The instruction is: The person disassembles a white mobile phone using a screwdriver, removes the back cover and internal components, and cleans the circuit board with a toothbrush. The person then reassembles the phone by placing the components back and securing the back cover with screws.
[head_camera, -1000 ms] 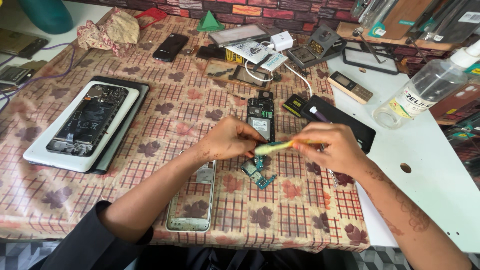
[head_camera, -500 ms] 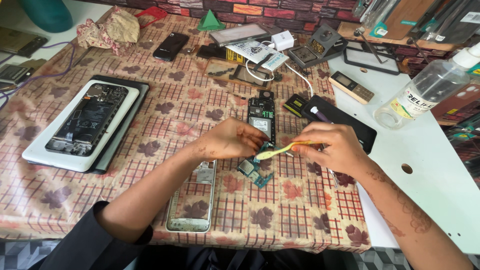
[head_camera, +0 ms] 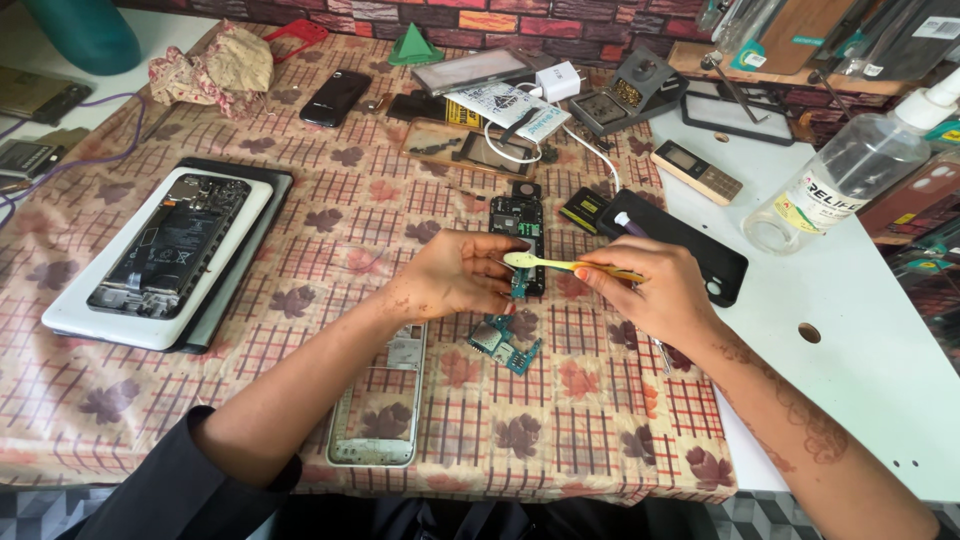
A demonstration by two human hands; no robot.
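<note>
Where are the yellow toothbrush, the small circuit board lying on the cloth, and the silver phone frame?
yellow toothbrush (head_camera: 560, 265), head view, middle of its handle.
small circuit board (head_camera: 505, 345), head view, centre of the teal board.
silver phone frame (head_camera: 345, 425), head view, its left side rail.

Bright even daylight, soft shadows, sharp centre, slight wide-angle edge distortion.

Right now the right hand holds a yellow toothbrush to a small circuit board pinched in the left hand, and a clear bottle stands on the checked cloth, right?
Not quite. In the head view the bottle stands on the white table, off the cloth. The rest holds.
</note>
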